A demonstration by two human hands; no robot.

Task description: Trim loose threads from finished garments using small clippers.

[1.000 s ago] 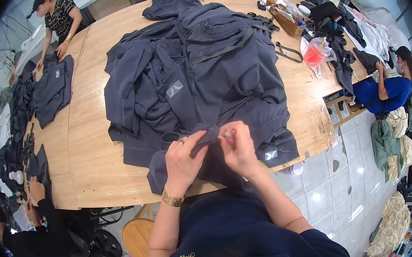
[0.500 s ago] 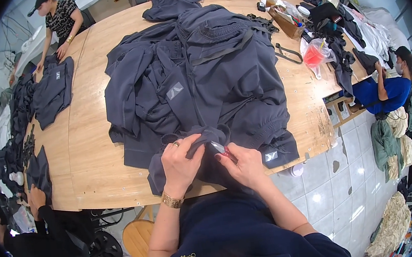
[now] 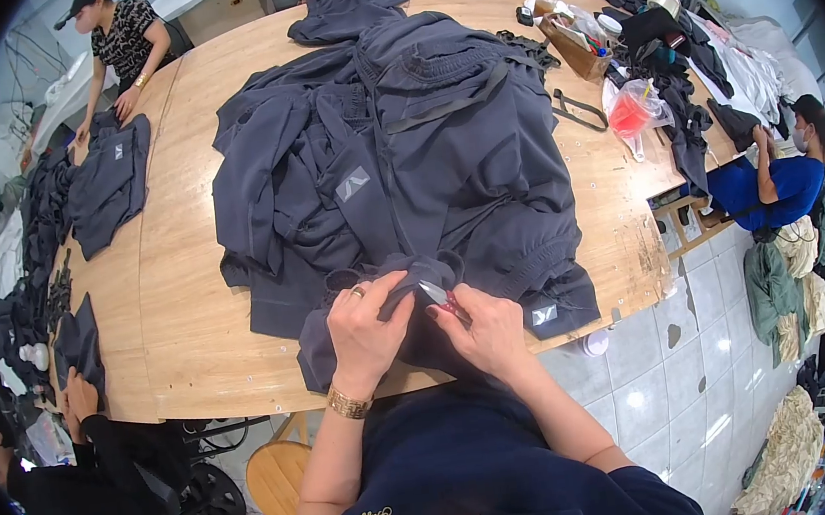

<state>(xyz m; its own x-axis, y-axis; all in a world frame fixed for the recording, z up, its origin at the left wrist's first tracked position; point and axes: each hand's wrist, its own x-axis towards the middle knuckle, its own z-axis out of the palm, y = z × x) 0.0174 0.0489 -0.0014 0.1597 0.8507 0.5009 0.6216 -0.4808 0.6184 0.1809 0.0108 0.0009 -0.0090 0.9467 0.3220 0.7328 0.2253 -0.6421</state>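
Note:
My left hand (image 3: 370, 328) pinches a gathered edge of a dark grey garment (image 3: 316, 356) at the table's near edge. In my right hand (image 3: 487, 332) is a small pair of thread snips (image 3: 436, 295) with a red handle. Their metal blades point up and left, against the bunched cloth beside my left fingertips. Whether the blades touch a thread cannot be made out. Just beyond my hands lies a heap of dark grey garments (image 3: 469, 176) with elastic waistbands and a drawcord. A shiny patch (image 3: 353, 185) shows on one of them.
The garments lie on a wide wooden table (image 3: 187, 311). At the right stand a cup of red drink (image 3: 630, 114) and a box of pens (image 3: 576, 51). Co-workers handle dark cloth at the left, far and right sides. A wooden stool (image 3: 277, 478) is below left.
Both hands stay almost in place at the cloth edge. The snips' blades have shifted slightly, and the view has moved a little.

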